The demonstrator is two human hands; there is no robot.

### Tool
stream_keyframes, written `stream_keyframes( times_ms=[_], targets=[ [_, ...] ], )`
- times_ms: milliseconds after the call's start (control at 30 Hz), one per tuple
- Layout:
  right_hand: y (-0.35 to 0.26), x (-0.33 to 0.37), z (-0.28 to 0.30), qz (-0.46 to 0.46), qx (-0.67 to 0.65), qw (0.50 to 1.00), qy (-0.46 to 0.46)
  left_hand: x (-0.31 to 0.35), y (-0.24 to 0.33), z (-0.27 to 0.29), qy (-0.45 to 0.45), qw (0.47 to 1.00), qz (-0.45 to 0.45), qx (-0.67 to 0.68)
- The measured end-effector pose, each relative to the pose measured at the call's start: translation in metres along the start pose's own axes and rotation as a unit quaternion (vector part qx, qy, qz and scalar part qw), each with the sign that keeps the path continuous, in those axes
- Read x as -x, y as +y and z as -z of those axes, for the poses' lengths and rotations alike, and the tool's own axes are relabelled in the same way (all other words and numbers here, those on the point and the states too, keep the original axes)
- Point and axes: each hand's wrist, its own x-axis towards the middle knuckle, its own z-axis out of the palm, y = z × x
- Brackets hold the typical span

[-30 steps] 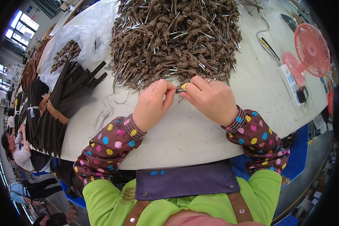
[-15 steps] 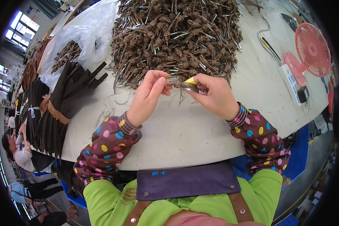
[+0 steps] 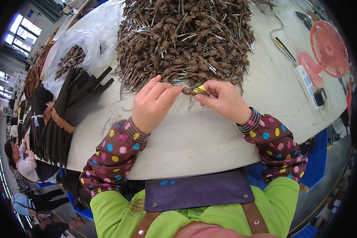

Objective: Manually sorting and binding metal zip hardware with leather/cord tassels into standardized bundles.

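White table (image 3: 210,135) carries knotted brown cords (image 3: 186,35) (heaped), dark strips (image 3: 55,119), pink fan (image 3: 325,51).

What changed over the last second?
Both hands slid up toward the pile's edge: left hand and right hand now pinch a brown twisted cord piece at the heap of knotted cords. Pink fan and dark strip bundle unchanged.

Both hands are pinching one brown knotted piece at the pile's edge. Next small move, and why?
Probably draw the brown knotted piece back toward the bare table and clear of the pile. The left hand and right hand grip it from opposite ends, but it sits right against the pile's loose strands, which could snag.
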Motion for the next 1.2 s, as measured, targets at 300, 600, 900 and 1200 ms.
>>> stream_keyframes(
  times_ms=[300, 600, 900, 1200],
  targets=[
    [-0.010, 0.006, 0.002, 0.118, 0.168, 0.977, 0.059, 0.007, 0.002, -0.002, -0.036, 0.990, 0.088, 0.103],
    [-0.015, 0.009, -0.002, 0.262, 0.435, 0.859, 0.069, 0.005, 0.006, -0.006, -0.069, 0.989, 0.069, 0.111],
    [-0.012, 0.009, 0.000, 0.282, 0.452, 0.843, 0.070, 0.002, 0.008, -0.009, -0.094, 0.987, 0.049, 0.125],
    [-0.020, 0.012, 0.003, 0.295, 0.458, 0.838, 0.022, 0.005, 0.013, -0.010, -0.085, 0.988, 0.043, 0.122]
  ],
)
